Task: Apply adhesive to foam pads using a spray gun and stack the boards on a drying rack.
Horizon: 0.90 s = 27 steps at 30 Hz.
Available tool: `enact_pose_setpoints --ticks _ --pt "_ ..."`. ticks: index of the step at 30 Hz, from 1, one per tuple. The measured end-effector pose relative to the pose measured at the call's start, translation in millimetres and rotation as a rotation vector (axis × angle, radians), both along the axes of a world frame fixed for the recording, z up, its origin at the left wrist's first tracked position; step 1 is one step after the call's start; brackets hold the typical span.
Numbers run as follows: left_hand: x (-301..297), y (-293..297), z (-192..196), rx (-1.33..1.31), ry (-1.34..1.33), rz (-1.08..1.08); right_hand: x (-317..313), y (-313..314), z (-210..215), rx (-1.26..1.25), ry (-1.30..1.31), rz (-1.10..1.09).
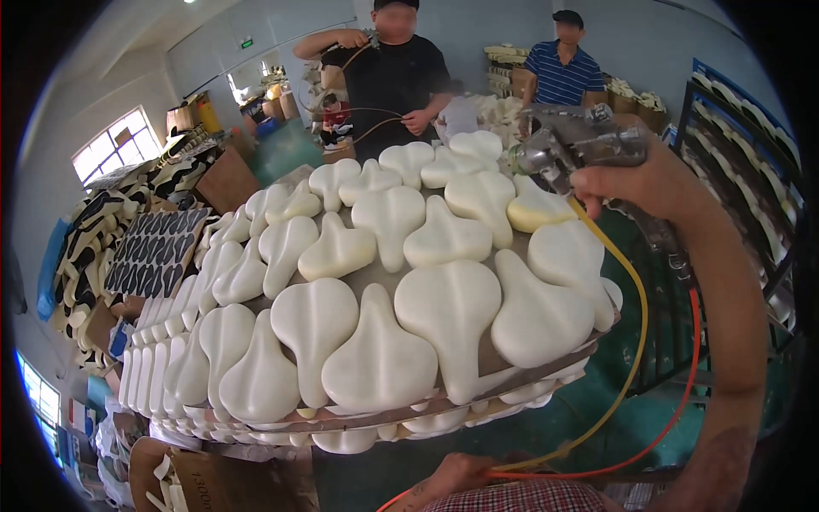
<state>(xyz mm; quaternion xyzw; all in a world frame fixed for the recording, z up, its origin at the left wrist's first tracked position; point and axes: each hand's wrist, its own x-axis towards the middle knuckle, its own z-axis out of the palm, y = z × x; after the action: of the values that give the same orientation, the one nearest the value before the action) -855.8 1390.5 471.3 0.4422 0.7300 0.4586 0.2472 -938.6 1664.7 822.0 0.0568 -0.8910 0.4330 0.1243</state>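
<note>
My right hand (638, 177) is raised at the right and wrapped round a metal spray gun (589, 149). The gun's nozzle end faces left, over the far right of the board. From the gun hang a yellow hose (641, 320) and an orange hose (698, 341), both curving down to my left hand (465, 471) at the lower edge. That hand is closed around the hoses near my checked clothing. In front of me, white foam bicycle saddle pads (380, 358) lie in tight rows on a board (486, 386), their narrow ends alternating. A pad near the gun (539, 207) looks yellowish.
Across the board a person in black (401, 81) holds another spray gun and its hose. Another person in a striped shirt (563, 72) stands behind. A dark rack (734, 188) with pads rises at right. Stacked pads (85, 247) and a cardboard box (213, 478) are at left.
</note>
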Motion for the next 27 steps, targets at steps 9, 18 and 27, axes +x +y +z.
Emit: enact_pose_setpoints --ticks 9,18,27 --pt "1 -24 -10 -0.126 0.076 0.121 -21 -14 6 0.027 0.016 -0.047" --pt "-1 -33 -9 -0.142 0.106 0.115 -23 -30 0 -0.001 0.005 0.062" --pt "-5 -30 -10 -0.078 -0.02 0.085 7 -34 2 0.078 -0.044 0.017"
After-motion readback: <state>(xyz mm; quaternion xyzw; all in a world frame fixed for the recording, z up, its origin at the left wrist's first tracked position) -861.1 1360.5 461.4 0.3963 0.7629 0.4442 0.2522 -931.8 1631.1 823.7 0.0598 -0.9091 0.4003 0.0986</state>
